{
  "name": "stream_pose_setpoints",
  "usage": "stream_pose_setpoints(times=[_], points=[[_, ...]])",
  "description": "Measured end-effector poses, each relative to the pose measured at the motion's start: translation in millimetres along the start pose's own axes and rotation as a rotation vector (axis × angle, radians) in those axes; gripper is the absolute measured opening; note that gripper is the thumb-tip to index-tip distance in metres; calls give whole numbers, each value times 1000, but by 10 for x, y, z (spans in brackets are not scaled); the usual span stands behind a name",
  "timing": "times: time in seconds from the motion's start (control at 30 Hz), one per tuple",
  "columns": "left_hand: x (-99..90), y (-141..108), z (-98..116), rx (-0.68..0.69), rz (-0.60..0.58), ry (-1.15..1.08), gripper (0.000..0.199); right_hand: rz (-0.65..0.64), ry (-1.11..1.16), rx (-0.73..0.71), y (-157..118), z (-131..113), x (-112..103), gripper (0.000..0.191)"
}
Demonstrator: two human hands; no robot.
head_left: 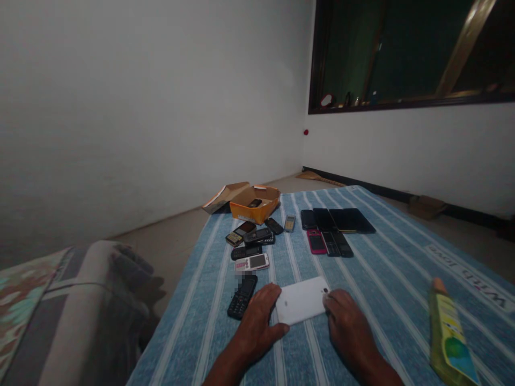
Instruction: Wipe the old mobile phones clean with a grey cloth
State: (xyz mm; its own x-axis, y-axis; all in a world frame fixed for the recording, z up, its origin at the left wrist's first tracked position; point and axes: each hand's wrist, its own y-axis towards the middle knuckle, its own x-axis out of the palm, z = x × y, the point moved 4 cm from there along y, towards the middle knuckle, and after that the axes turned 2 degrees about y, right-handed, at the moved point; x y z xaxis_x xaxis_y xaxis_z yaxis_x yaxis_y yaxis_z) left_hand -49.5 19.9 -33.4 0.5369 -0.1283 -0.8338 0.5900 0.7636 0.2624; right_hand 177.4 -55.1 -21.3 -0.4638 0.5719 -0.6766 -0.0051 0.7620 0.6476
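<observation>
A white smartphone (301, 301) lies with its back up, its camera lens at the right end. My left hand (261, 316) grips its left end, fingers at the far corner and thumb at the near edge. At the opposite end, my right hand (349, 320) is closed on the corner beside the lens, its fingertips partly hidden. Just left of my left hand is a black keypad phone (242, 296). Beyond it lie a white-and-pink keypad phone (252, 262) and several dark keypad phones (258, 236) in a loose pile.
An open orange cardboard box (251, 212) with a phone inside stands at the far end of the blue striped cloth (193, 300). Rows of phones, one a pink phone (316, 242), lie at the back right. A yellow-green bottle (450, 332) lies at the near right.
</observation>
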Motion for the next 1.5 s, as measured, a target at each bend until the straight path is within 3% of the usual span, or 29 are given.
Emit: stream_pose_setpoints(times=[0.3,0.6,0.73,0.9,1.1,1.23,1.33,1.5], points=[[-8,1,31,18,-9,-18,74,-3,-59,34,-10,63,-9,32],[5,-10,-8,10,-8,12,75,111,-82,-186,-82,-341,142,41],[13,-17,-17,19,4,20,75,100,-58,-233,-97,-432,184,42],[-9,-19,-9,40,10,19,74,61,-14,-172,-51,-341,123,40],[-33,4,28,29,-1,15,73,4,-34,5,11,-20,-18,34],[-31,21,41,9,-9,12,73,-15,-59,42,12,120,-56,30],[-24,16,40,30,-1,15,73,-3,-71,11,-12,90,-27,30],[-22,5,41,57,17,12,74,43,-62,-106,-76,-161,76,38]])
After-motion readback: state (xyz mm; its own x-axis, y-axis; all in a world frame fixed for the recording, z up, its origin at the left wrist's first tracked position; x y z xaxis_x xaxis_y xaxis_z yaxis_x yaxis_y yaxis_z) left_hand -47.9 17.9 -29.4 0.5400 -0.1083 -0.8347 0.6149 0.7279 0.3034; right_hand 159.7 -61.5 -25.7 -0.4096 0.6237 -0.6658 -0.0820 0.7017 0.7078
